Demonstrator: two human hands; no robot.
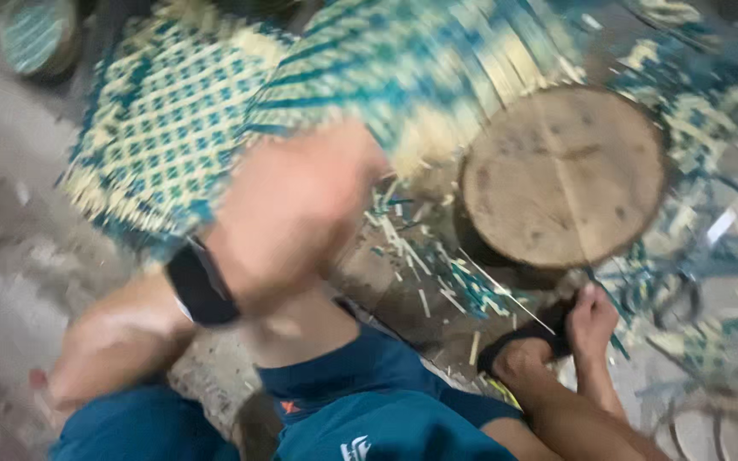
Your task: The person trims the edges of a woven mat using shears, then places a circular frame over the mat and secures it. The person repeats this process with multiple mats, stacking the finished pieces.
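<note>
My left hand (292,209), blurred by motion and wearing a black wristband (201,282), is closed on the lower edge of a teal and cream woven panel (420,68) held up in front of me. A second woven panel (164,119) of the same colours lies flat just to the left of the hand. A round wooden chopping block (565,175) stands to the right of the hand. My right hand does not show. My knees in blue shorts (360,384) fill the bottom of the view.
Teal and pale cut strips (437,273) litter the ground between the block and my leg, and more lie tangled at the right (711,282). My sandalled foot (587,320) rests beside the block. A round woven item (36,34) sits at the top left.
</note>
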